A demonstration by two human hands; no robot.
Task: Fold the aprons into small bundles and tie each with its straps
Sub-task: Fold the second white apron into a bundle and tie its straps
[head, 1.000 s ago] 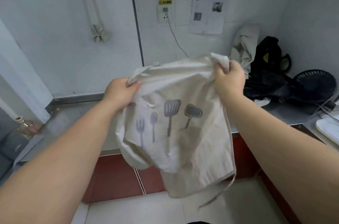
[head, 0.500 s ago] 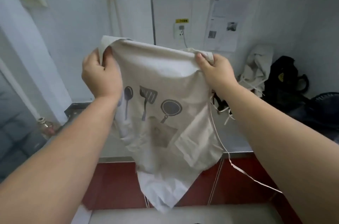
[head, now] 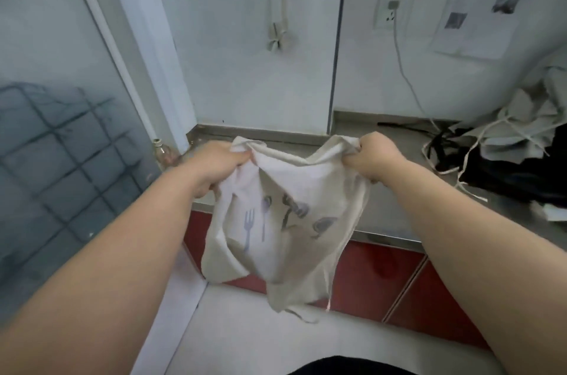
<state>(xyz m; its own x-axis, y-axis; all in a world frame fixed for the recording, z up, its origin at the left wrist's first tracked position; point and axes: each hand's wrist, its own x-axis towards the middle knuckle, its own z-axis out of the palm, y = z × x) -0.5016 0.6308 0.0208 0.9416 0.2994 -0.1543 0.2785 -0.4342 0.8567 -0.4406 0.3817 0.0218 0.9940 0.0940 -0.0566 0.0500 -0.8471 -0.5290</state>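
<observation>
Head view shows both bare forearms reaching forward from the lower corners, a little apart, with the wrists nearly level.

Between them hangs the beige cotton apron with a grey print of kitchen utensils (head: pixel 276 221). It is in the air, in front of the worktop edge and the dark red cabinet doors (head: pixel 399 276). Its long axis runs almost straight down and its lower end points to the pale floor. The printed side faces the person. A thin beige strap (head: pixel 302 314) dangles from the lowest part.

The left hand (head: pixel 214 164) grips the upper left corner of the apron with curled fingers, the back of the hand turned up. The right hand (head: pixel 376 158) makes a tight fist around the bunched upper right corner. The top edge sags loosely between the two hands.

Behind them lies the grey steel worktop (head: pixel 399 215). On its right side a pile of crumpled beige aprons with loose straps (head: pixel 527 116) rests against a black bag (head: pixel 521 178). A small clear bottle (head: pixel 164 153) stands at the left corner. On the white wall are a white socket (head: pixel 388 13) and a printed paper sheet (head: pixel 478 6).
</observation>
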